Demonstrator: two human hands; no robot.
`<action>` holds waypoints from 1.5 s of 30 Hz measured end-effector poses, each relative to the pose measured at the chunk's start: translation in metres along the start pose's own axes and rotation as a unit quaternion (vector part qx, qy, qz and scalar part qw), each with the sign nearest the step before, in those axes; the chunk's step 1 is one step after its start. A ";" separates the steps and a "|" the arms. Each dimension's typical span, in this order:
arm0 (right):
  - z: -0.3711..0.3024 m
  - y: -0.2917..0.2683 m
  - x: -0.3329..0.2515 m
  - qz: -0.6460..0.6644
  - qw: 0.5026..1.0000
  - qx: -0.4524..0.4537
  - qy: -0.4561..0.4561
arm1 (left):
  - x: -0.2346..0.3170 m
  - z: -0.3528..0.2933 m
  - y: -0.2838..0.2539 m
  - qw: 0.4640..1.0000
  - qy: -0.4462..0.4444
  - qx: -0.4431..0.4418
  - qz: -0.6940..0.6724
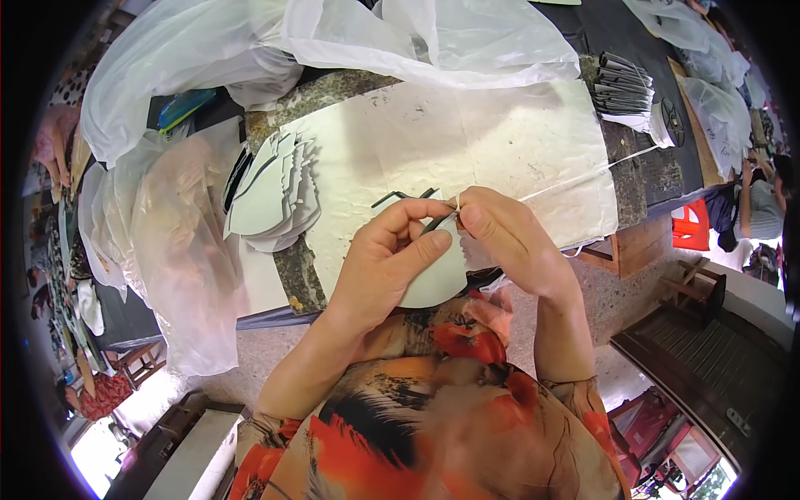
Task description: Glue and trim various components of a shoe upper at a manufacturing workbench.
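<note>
At the table's front edge, my left hand (375,262) is closed on a pale, curved cut piece (437,282) with a dark strip along its upper edge. Thumb and fingers pinch it near that strip. My right hand (508,237) is closed too, its thumb and forefinger pressed together at the piece's top edge, against the left fingertips. A thin white cord (575,179) runs from behind the right hand to the upper right. A little white loop shows between the fingertips, but its exact path there is hidden.
Left of my hands lies a fanned stack of similar pale pieces (271,196) on a white sheet (500,125). A tied bundle (623,87) and a dark reel (672,123) are at the far right. Translucent plastic bags (433,37) cover the back; another bag (187,250) hangs at left.
</note>
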State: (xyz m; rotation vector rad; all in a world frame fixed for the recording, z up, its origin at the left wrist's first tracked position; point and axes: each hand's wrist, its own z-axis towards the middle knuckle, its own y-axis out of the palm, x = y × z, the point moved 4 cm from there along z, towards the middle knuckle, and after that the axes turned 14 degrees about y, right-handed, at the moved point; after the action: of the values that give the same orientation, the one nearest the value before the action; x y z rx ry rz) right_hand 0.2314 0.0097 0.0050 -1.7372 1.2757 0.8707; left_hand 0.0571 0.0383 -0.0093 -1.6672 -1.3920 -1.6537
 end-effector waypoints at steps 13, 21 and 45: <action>0.005 0.003 0.008 0.163 0.976 -0.091 0.115 | 0.000 0.000 0.003 0.999 -0.009 -0.011 -0.035; 0.011 0.000 0.020 0.223 0.956 -0.137 0.130 | 0.002 0.001 0.003 0.997 -0.024 -0.026 -0.070; 0.013 0.007 0.030 0.404 0.867 -0.267 0.120 | 0.000 0.010 -0.005 0.978 -0.058 -0.077 -0.186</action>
State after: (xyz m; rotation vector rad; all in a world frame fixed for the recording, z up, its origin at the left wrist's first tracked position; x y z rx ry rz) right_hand 0.2319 0.0075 -0.0286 -1.7322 2.1565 1.6447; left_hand 0.0583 0.0486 -0.0128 -1.6871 -1.7580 -1.9360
